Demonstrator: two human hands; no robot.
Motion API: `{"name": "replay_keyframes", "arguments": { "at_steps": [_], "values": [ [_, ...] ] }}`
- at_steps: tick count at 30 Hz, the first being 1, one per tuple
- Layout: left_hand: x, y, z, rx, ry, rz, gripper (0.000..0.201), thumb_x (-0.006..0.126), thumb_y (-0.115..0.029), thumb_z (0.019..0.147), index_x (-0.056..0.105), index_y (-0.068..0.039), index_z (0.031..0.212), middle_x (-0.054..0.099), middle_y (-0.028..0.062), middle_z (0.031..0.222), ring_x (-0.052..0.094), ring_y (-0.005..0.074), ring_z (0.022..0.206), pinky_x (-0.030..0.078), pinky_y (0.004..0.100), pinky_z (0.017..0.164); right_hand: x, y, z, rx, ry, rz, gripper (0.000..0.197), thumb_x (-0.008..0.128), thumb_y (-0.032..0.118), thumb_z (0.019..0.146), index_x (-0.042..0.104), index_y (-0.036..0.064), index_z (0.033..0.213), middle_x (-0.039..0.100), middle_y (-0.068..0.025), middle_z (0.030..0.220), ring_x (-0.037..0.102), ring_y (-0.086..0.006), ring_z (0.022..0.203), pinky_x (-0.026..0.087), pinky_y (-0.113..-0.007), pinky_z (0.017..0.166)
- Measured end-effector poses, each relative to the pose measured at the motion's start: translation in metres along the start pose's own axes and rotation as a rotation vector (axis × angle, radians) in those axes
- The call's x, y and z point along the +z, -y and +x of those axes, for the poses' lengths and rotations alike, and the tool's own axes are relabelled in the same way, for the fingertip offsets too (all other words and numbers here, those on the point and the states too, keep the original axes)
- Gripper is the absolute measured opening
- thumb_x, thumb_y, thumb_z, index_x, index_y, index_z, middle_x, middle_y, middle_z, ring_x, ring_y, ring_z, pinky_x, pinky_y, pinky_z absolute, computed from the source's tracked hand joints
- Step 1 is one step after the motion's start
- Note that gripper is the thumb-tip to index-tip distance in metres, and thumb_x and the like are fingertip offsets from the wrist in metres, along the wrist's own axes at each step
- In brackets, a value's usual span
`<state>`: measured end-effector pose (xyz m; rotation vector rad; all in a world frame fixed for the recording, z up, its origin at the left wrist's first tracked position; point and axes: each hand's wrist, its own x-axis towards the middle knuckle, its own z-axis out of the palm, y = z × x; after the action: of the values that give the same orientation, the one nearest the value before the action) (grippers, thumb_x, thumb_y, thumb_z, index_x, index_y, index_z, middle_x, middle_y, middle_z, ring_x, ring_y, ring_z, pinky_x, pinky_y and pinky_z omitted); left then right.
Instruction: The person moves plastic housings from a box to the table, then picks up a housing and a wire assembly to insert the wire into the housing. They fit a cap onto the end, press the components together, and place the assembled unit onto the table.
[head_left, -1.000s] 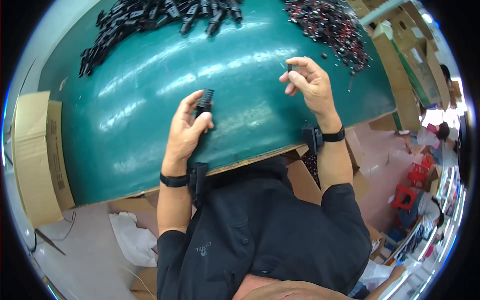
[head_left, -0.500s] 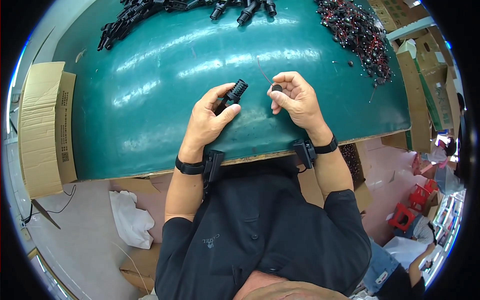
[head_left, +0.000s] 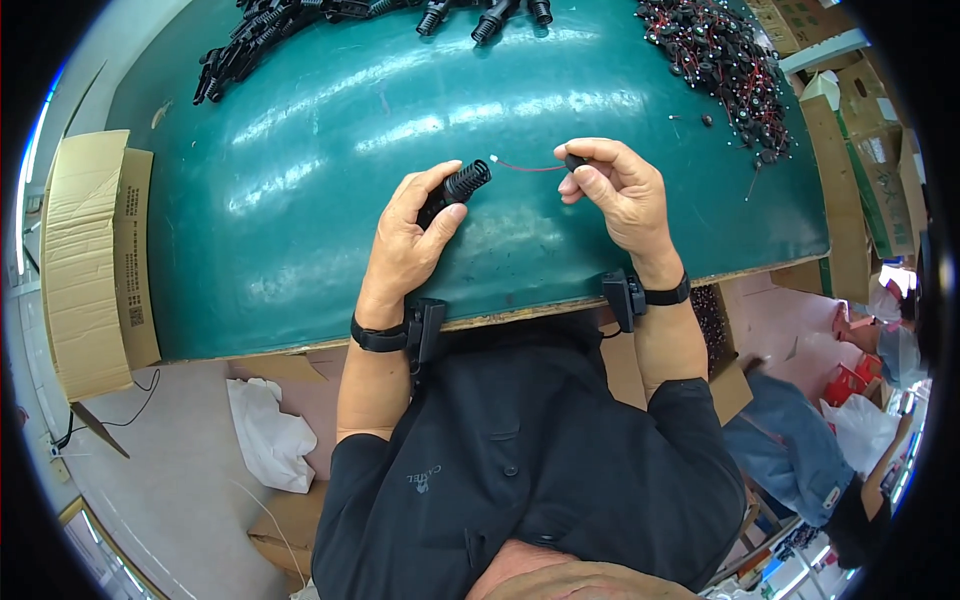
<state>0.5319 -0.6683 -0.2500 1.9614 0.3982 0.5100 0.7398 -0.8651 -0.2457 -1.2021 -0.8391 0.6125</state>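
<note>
My left hand (head_left: 412, 225) is wrapped round a black ribbed plastic tube (head_left: 466, 181), its coiled, open end tilted up and to the right. Between thumb and fingertips my right hand (head_left: 620, 195) pinches a small round black part with a wire (head_left: 574, 162). From that part a thin red wire (head_left: 530, 168) reaches left, and its small white connector (head_left: 494, 159) hangs just beside the tube's open end, seemingly apart from it. Both hands are above the green table (head_left: 330, 230).
Similar black ribbed tubes (head_left: 262, 45) lie along the far left edge. A heap of small wired black parts (head_left: 715, 70) covers the far right, with a few loose ones beside it. Cardboard flaps (head_left: 90, 260) stand at the left edge. Another person (head_left: 790, 440) is behind at right.
My right hand has moved right and turned, so the wire now points left toward the tube. The tube has tilted slightly in my left hand. The person behind has shifted.
</note>
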Motion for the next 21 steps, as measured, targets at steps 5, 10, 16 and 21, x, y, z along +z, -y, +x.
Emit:
{"name": "replay_keyframes", "arguments": {
  "at_steps": [5,10,16,21],
  "values": [
    [0.002,0.001,0.0,0.03,0.002,-0.02,0.043,0.077,-0.014,0.095,0.066,-0.007,0.136,0.068,0.0075,0.117,0.063,0.0184,0.104,0.05,0.031,0.094,0.0,0.024,0.001,-0.127,0.0,-0.292,0.02,0.065,-0.001,0.101,0.071,-0.0026,0.12,0.07,-0.0166,0.125,0.073,-0.017,0.091,0.063,-0.029,0.079],
    [0.005,0.0,-0.005,-0.042,0.018,-0.107,0.043,0.076,-0.015,0.096,0.064,-0.005,0.136,0.069,0.0077,0.119,0.063,0.0176,0.108,0.05,0.0304,0.096,-0.001,0.043,0.008,-0.444,0.026,-0.734,0.025,0.068,-0.009,0.095,0.071,-0.0012,0.118,0.071,-0.0178,0.124,0.075,-0.0225,0.097,0.064,-0.033,0.081],
    [0.004,0.008,-0.004,-0.037,0.078,-0.159,0.042,0.076,-0.015,0.096,0.064,-0.004,0.134,0.069,0.0081,0.119,0.063,0.0186,0.11,0.049,0.0315,0.099,0.001,0.058,0.01,-0.689,0.073,-0.957,0.032,0.072,-0.012,0.086,0.071,-0.0022,0.117,0.071,-0.0201,0.124,0.075,-0.0309,0.098,0.064,-0.036,0.081],
    [0.002,0.009,-0.002,-0.028,0.119,-0.121,0.042,0.076,-0.015,0.095,0.064,-0.003,0.134,0.067,0.009,0.123,0.063,0.0195,0.113,0.048,0.0318,0.101,0.005,0.068,0.01,-0.772,0.151,-0.951,0.034,0.073,-0.008,0.082,0.07,-0.0033,0.115,0.07,-0.0203,0.123,0.075,-0.032,0.097,0.064,-0.036,0.079]
  ]
}}
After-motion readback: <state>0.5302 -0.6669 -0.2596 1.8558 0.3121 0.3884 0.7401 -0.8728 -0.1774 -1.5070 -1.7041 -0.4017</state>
